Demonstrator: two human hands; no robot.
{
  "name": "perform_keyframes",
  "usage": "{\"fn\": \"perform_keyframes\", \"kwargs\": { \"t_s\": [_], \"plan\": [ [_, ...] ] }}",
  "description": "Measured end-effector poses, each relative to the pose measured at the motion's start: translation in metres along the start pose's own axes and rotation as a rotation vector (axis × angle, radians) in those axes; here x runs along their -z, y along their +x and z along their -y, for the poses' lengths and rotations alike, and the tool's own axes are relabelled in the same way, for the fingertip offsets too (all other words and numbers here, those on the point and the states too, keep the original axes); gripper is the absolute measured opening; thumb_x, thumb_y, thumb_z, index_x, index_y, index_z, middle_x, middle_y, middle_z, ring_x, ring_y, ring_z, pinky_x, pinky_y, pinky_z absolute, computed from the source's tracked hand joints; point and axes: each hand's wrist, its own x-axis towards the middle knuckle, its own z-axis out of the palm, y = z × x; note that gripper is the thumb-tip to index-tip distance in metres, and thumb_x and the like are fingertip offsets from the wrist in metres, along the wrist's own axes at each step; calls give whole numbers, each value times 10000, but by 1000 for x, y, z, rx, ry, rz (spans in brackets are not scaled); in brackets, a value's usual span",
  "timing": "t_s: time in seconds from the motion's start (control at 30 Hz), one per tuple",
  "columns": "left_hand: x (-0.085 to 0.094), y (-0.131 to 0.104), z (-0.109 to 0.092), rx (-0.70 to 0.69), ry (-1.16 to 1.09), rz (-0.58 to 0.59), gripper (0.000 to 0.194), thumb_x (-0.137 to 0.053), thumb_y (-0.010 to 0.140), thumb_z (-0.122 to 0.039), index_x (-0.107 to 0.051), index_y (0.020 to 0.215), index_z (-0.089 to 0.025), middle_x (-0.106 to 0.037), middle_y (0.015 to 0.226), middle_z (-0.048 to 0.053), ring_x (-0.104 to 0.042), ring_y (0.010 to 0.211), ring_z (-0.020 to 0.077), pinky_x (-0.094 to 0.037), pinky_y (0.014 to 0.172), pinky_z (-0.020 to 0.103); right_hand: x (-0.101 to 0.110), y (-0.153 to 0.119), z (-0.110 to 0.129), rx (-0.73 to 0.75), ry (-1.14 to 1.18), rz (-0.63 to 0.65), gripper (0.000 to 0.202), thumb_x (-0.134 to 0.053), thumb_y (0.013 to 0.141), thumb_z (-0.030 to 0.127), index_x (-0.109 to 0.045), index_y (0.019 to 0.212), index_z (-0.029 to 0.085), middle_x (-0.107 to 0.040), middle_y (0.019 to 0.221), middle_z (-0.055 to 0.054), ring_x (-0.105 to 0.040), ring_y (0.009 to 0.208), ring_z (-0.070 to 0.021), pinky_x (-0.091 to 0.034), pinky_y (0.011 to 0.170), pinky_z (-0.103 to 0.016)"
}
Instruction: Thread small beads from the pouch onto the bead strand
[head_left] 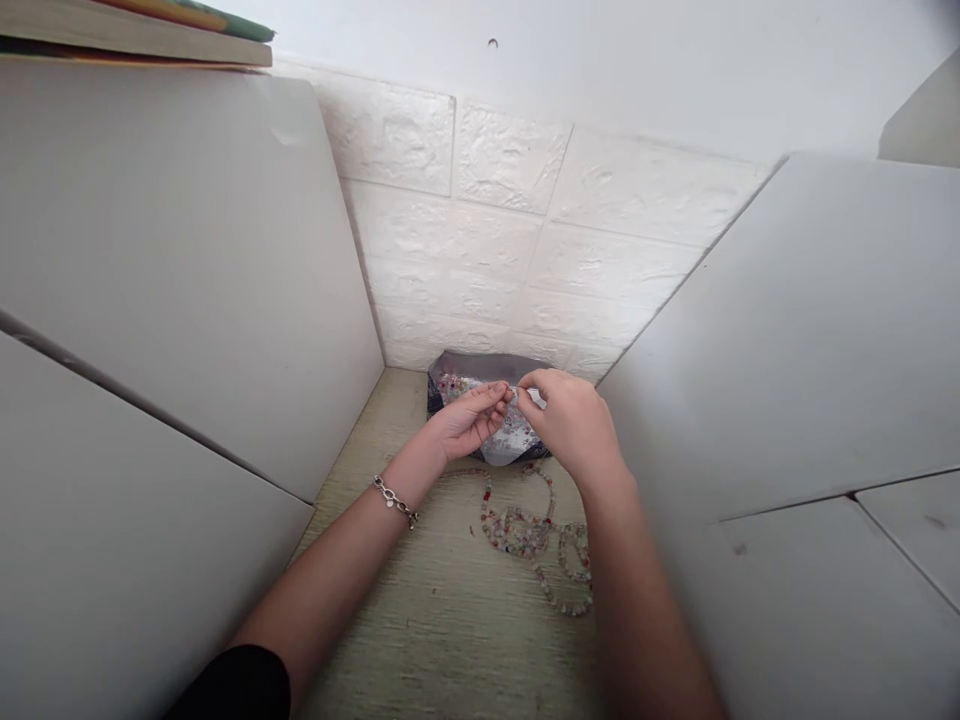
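My left hand (478, 415), with a chain bracelet (394, 500) at its wrist, is closed in a pinch. A long bead string (517, 535) lies in loops below, and one end of it runs up behind this hand, which seems to hold it. My right hand (566, 415) pinches thumb and forefinger together, its fingertips almost meeting the left ones; what is between them is too small to make out. Right behind and under both hands stands an open bag (510, 440), grey inside, with many small loose beads in it. The beads are mostly clear, pink and red.
White panels rise close on the left (187, 260) and right (810, 340). A white brick-patterned wall (480, 240) stands behind the bag. Books (142, 40) lie on top of the left panel. The surface below is pale green, grained wood (427, 620).
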Motion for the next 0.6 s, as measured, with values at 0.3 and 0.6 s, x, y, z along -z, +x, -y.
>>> {"fn": "perform_keyframes", "kwargs": {
  "t_s": [0.3,0.6],
  "plan": [
    [-2,-1,2,3,-2,-13,76,-570,737,-85,-613,675,-89,-580,618,3,-528,524,24,-449,508,107,-1,0,1,-7,6,1,183,-420,805,293,-592,802,233,-628,853,2,-540,734,-132,-302,559,-239],
    [-1,-1,2,5,-32,-64,98,-545,757,-87,-617,692,-91,-568,621,5,-511,526,21,-436,502,112,-2,0,1,11,18,-19,200,-406,809,289,-590,795,214,-624,833,-20,-544,738,-139,-310,568,-243]
  ]
}}
